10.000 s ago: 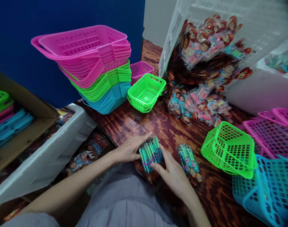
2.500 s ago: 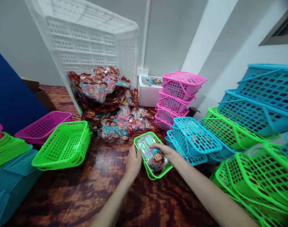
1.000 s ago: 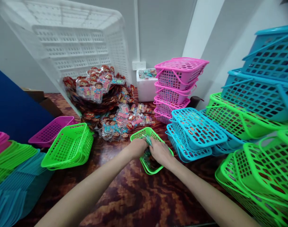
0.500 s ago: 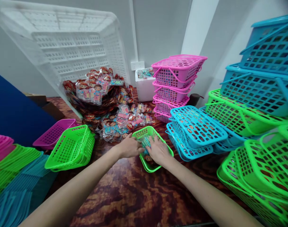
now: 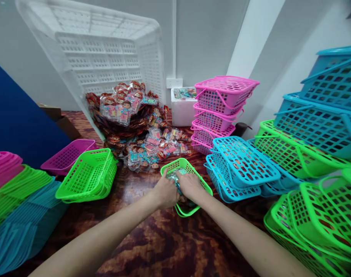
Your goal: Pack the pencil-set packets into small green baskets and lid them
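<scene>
The left hand (image 5: 165, 192) and right hand (image 5: 189, 186) are curling over a bundle of packets (image 5: 173, 176) inside the small green basket (image 5: 196, 175), pressing or gripping, I can't tell which. The bundle seems to want seating flat below the rim. Blue baskets (image 5: 241, 165) alongside are holding packets; the nested green baskets (image 5: 87, 175) are sitting empty.

Legible text: none.
Held packets (image 5: 173, 176): print mostly hidden, unreadable.
Packet pile (image 5: 152, 148): cartoon fronts, lettering too small to read.
Baskets (image 5: 85, 175): no marks readable.
</scene>
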A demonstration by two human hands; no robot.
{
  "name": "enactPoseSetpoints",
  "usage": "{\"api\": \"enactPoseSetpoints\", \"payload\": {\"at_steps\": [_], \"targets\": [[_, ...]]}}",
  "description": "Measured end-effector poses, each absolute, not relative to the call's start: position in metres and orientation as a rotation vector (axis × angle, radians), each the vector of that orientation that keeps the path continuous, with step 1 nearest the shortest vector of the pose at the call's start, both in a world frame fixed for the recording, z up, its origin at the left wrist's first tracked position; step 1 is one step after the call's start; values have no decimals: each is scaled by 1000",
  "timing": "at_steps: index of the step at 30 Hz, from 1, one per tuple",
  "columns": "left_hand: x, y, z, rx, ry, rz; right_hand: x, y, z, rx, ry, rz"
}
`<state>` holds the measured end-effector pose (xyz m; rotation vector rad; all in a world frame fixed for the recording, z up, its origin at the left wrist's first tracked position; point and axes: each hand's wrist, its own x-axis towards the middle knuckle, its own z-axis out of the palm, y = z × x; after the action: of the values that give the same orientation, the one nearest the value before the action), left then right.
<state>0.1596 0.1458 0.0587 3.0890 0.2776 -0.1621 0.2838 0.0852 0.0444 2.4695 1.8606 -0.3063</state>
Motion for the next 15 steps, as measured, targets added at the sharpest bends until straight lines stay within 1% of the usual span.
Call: {"api": "enactPoseSetpoints", "payload": {"at_steps": [10,15], "targets": [[159,154,50,2953,560,57,294,63,51,2550,1873,-292],[169,162,55,2947,538,59,291,66,44,2573,1884,-271]]}}
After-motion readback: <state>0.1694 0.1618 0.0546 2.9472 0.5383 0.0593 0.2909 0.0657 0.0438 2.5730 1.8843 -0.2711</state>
